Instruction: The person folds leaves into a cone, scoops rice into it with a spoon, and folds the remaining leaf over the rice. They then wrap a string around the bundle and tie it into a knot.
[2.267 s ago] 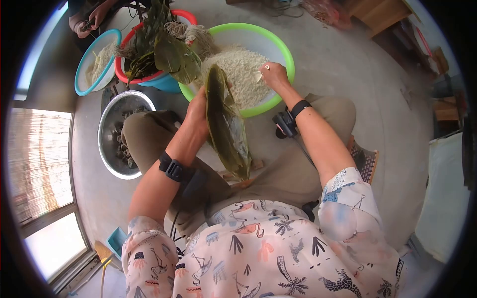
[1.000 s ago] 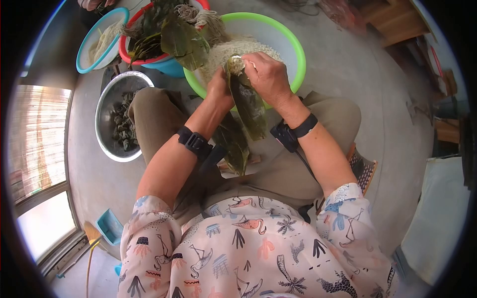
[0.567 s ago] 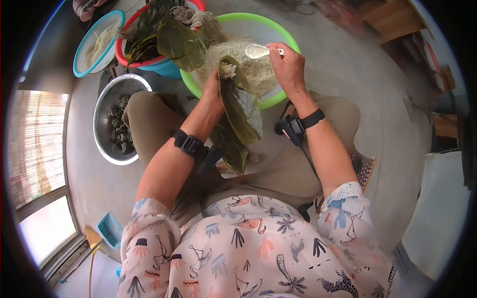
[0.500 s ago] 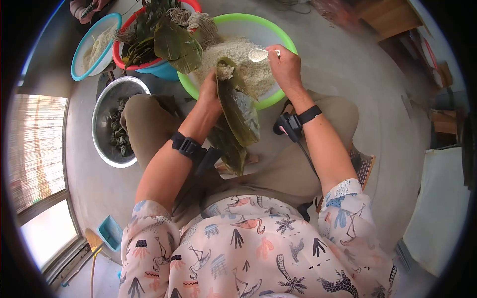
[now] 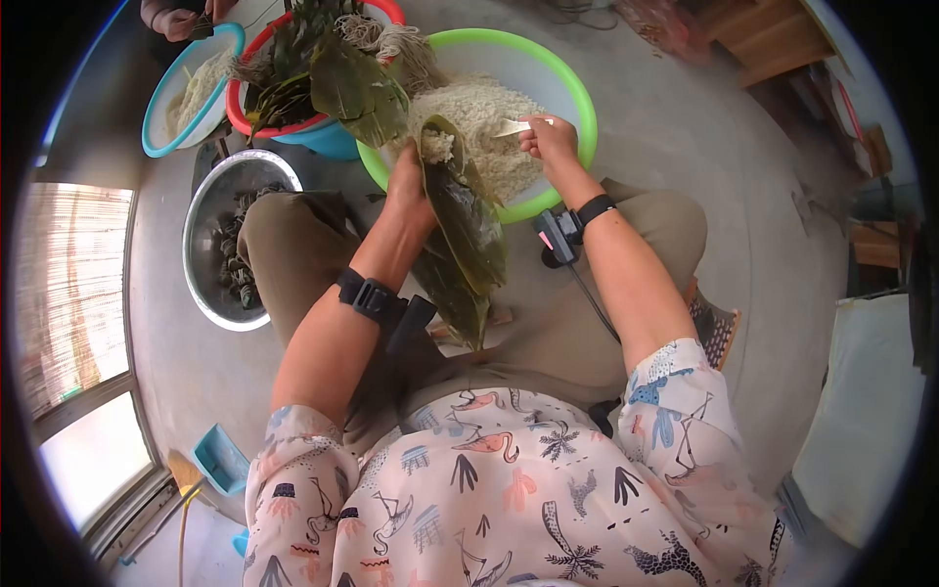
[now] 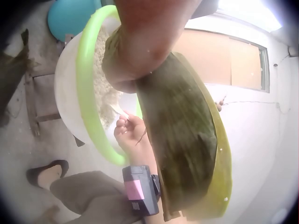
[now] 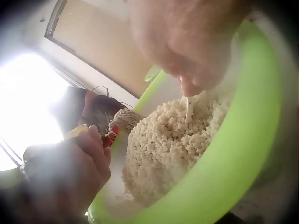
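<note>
My left hand (image 5: 407, 192) grips long dark-green leaves (image 5: 469, 230), rolled at the top into a cone with a clump of white rice (image 5: 437, 147) inside. The leaves' tails hang down over my lap; in the left wrist view the broad leaf (image 6: 180, 135) spreads below that hand. A white spoon (image 5: 510, 127) is pinched in my right hand (image 5: 554, 144). In the right wrist view the spoon (image 7: 188, 111) has its bowl sunk in the heaped rice (image 7: 159, 144). That rice fills part of a white basin with a bright green rim (image 5: 590, 117).
A red-rimmed basin (image 5: 233, 110) holds leaves and string (image 5: 406, 54). Left of it stands a blue-rimmed basin (image 5: 149, 137) of pale strands or grain. A steel bowl (image 5: 196, 279) with dark wrapped bundles sits beside my left knee. Another person's hands (image 5: 176, 22) show at top left.
First the spoon pressed rice into the leaf cone, then it lifted away to the right. Now it has tipped down into the basin's rice. The left hand keeps its grip on the leaves.
</note>
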`<state>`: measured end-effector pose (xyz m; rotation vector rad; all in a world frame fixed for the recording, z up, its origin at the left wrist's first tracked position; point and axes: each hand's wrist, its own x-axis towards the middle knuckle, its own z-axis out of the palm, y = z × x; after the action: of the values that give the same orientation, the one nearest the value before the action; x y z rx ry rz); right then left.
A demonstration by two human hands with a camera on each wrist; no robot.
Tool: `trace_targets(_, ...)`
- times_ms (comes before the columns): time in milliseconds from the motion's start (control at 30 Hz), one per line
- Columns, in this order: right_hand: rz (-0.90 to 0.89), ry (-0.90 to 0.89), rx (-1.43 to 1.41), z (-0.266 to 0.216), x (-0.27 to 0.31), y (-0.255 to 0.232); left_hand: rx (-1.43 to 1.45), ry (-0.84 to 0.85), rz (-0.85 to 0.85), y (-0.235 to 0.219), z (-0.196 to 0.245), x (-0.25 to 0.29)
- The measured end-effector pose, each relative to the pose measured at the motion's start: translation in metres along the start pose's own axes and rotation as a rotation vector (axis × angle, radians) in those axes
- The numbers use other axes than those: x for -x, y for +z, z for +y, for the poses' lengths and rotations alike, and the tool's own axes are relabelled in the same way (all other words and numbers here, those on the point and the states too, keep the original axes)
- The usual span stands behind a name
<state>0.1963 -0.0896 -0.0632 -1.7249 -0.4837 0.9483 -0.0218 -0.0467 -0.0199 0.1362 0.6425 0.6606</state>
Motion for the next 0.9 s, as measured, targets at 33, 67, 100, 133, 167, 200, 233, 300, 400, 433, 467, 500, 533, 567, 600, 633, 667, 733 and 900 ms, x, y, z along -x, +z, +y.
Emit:
trace_targets(33, -0.024, 0.013, -0.067, -0.001, 0.001, -0.001, 0.002, 0.001, 0.015, 0.000, 0.000, -0.001)
trace_targets(67, -0.047, 0.026, -0.133, -0.002, 0.001, -0.002, 0.004, 0.002, 0.029, 0.001, 0.001, -0.003)
trace_targets(100, -0.048, 0.024, -0.132, -0.004, 0.002, -0.002, 0.006, 0.003, 0.028, -0.002, 0.001, -0.006)
trace_targets(133, -0.051, 0.012, -0.176, -0.007, 0.003, -0.003, 0.007, -0.012, 0.027, -0.006, 0.001, -0.009)
trace_targets(167, -0.054, 0.001, -0.220, -0.009, 0.005, -0.002, 0.008, -0.027, 0.028, -0.010, 0.001, -0.011)
trace_targets(200, -0.058, 0.001, -0.219, -0.015, 0.010, -0.002, 0.010, -0.024, 0.029, -0.011, 0.000, -0.015)
trace_targets(233, -0.086, -0.069, -0.225, -0.025, 0.019, -0.003, 0.028, -0.015, 0.017, -0.011, -0.001, -0.018)
trace_targets(300, -0.118, -0.135, -0.230, -0.044, 0.037, -0.002, 0.050, -0.005, 0.009, -0.010, -0.004, -0.023)
trace_targets(400, -0.120, -0.266, -0.133, -0.069, 0.064, 0.004, 0.029, -0.005, 0.024, -0.010, -0.008, -0.027)
trace_targets(433, -0.107, -0.352, -0.008, -0.076, 0.073, 0.007, 0.019, -0.007, -0.001, -0.010, -0.009, -0.028)
trace_targets(467, -0.093, -0.435, 0.118, -0.079, 0.079, 0.010, 0.008, -0.011, -0.026, -0.011, -0.010, -0.030)
trace_targets(500, -0.093, -0.435, 0.118, -0.075, 0.081, 0.016, 0.008, -0.012, -0.026, -0.010, -0.010, -0.031)
trace_targets(533, -0.039, -0.751, 0.282, -0.068, 0.081, 0.022, 0.030, -0.006, -0.007, -0.008, -0.012, -0.033)
trace_targets(567, 0.018, -1.068, 0.447, -0.065, 0.083, 0.026, 0.053, 0.001, 0.011, -0.006, -0.012, -0.033)
trace_targets(600, 0.003, -1.125, 0.496, -0.066, 0.089, 0.026, 0.053, 0.004, 0.010, -0.007, -0.012, -0.035)
trace_targets(633, -0.001, -1.127, 0.495, -0.069, 0.090, 0.026, 0.059, 0.010, -0.027, -0.007, -0.012, -0.036)
trace_targets(667, 0.021, -1.140, 0.459, -0.071, 0.091, 0.025, 0.066, 0.017, -0.062, -0.009, -0.012, -0.036)
trace_targets(733, 0.037, -1.154, 0.423, -0.077, 0.094, 0.022, 0.045, 0.027, -0.047, -0.004, -0.011, -0.030)
trace_targets(900, -0.134, -0.510, 0.208, -0.075, 0.094, 0.012, -0.042, 0.028, 0.024, 0.013, -0.007, -0.015)
